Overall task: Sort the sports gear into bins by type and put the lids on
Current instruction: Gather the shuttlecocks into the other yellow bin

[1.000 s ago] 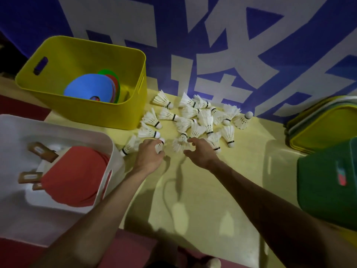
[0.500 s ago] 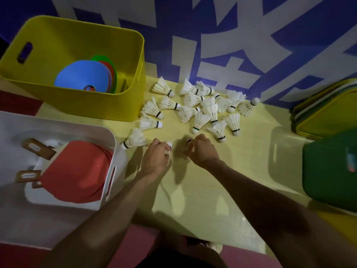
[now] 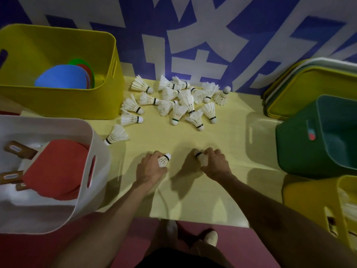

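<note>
A shuttlecock (image 3: 164, 160) is gripped in the left hand (image 3: 151, 169) and a second shuttlecock (image 3: 201, 158) in the right hand (image 3: 214, 164), fingers curled round the feathers, presumably so that two are carried at once. The loose pile (image 3: 179, 101) is left just beyond both hands. Left of the left hand, red paddles (image 3: 58, 167) are held in the white bin (image 3: 98, 144); beyond it, coloured discs (image 3: 61, 79) lie in the far yellow bin (image 3: 77, 105). Right of the right hand the green bin (image 3: 295, 147) seems empty; something white, perhaps shuttlecocks, is blurred in the near yellow bin (image 3: 309, 198).
</note>
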`<state>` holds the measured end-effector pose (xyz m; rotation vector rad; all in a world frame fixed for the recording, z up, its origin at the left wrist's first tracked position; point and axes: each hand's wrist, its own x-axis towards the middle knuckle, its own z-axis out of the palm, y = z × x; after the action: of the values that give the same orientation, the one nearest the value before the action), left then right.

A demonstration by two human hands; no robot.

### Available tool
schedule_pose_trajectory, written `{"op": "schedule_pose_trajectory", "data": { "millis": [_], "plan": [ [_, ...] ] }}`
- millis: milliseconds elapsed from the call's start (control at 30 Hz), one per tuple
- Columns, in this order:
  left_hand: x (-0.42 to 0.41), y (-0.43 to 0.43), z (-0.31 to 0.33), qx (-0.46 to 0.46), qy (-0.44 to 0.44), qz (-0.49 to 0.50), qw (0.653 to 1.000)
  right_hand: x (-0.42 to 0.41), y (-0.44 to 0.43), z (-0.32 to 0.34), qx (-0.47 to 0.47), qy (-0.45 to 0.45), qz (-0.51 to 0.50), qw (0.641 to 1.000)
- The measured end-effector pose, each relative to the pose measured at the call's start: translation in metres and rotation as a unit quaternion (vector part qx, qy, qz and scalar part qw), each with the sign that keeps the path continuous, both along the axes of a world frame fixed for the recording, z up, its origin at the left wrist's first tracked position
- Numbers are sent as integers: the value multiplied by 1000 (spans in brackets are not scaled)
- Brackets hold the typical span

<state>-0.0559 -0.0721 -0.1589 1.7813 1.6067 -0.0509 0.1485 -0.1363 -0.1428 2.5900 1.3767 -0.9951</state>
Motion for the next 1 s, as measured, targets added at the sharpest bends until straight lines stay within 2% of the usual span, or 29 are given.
{"op": "schedule_pose_trajectory", "data": {
  "millis": [100, 233, 400, 567, 733, 867, 1000],
  "plan": [
    [13, -11, 9, -11, -43, 31, 999, 14, -17, 4, 2, 42, -51, 998],
    [32, -27, 36, 8, -122, 74, 990, 33, -30, 24, 61, 117, -100, 986],
    [58, -57, 94, 26, -223, 137, 965, 61, -47, 66, 134, 216, -153, 955],
    [96, -100, 144, 15, -323, 143, 935, 96, -88, 118, 224, 245, -151, 931],
    [155, -152, 178, -34, -401, 92, 911, 146, -147, 164, 296, 276, -163, 900],
    [204, -191, 189, -19, -391, 16, 920, 191, -203, 184, 327, 301, -168, 880],
    [250, -224, 193, -12, -363, -50, 930, 233, -254, 186, 319, 287, -173, 886]
  ]
}}
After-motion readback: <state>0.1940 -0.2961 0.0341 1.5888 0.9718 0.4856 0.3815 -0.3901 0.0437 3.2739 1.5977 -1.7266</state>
